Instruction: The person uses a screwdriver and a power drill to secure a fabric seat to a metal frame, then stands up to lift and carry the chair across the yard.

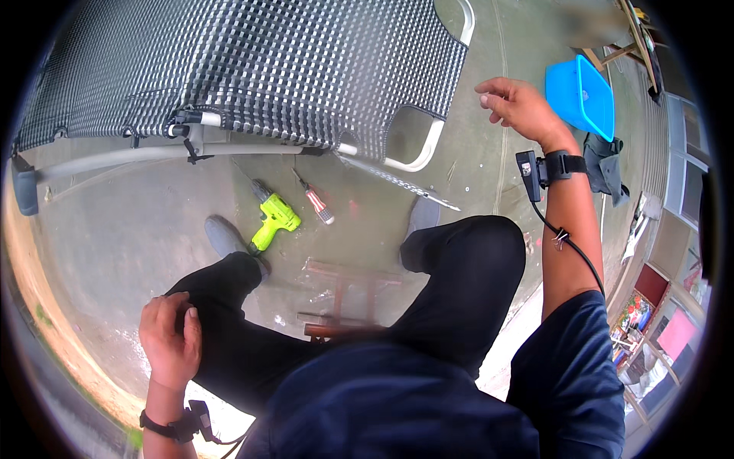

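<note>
My right hand (521, 111) is raised to the right of a folding bed or lounger with black-and-white woven fabric (306, 69). Its fingers are partly bent and apart, with nothing visible in them. My left hand (170, 336) rests by my left knee, fingers loosely curled, thumb apart, holding nothing that I can see. Below the fabric runs the bed's pale metal tube frame (115, 158). On the ground between my feet and the frame lie a lime-green cordless drill (277, 214) with a long bit and a screwdriver (318, 205) with a red-and-white striped handle.
A thin perforated strip (401, 183) slants from the frame toward my right foot. I sit on a low wooden stool (321, 330), mostly covered by my body. At the right stand a blue plastic basin (566, 92) and a dark bag-like item (605, 172), near a wall with shelves.
</note>
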The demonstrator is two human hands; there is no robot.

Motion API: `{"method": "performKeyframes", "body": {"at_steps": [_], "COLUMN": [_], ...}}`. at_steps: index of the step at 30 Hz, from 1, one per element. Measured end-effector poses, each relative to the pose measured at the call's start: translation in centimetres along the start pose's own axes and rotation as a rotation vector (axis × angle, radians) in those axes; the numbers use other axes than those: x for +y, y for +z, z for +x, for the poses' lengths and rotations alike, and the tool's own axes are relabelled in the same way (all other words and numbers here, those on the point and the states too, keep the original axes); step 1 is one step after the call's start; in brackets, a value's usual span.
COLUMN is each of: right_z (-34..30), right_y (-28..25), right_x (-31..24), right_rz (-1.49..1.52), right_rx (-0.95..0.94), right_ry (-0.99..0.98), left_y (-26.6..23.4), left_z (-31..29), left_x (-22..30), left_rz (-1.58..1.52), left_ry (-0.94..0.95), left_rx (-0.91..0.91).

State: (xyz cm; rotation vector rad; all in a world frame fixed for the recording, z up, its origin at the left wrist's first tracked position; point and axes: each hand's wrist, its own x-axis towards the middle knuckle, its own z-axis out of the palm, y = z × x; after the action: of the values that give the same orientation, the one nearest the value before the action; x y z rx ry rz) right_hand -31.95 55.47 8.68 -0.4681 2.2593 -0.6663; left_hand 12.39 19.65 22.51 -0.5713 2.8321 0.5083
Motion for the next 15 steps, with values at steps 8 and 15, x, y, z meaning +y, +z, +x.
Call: {"method": "performKeyframes", "body": {"at_steps": [8, 15], "right_z": [0.0, -9.1], "right_y": [0.3, -2.9], "right_x": [-2.9, -4.6], "right_rz": [0.068, 0.189], "right_rx": [-0.183, -0.198], "right_ry": [0.107, 0.214], "left_y": [-1.7, -2.5], "left_z": [3.6, 2.1], "left_x": [-1.4, -1.2], "left_rz": [-0.049, -0.094], "left_ry": [-0.007, -0.147], "left_rx": [-0.194, -0.422]}}
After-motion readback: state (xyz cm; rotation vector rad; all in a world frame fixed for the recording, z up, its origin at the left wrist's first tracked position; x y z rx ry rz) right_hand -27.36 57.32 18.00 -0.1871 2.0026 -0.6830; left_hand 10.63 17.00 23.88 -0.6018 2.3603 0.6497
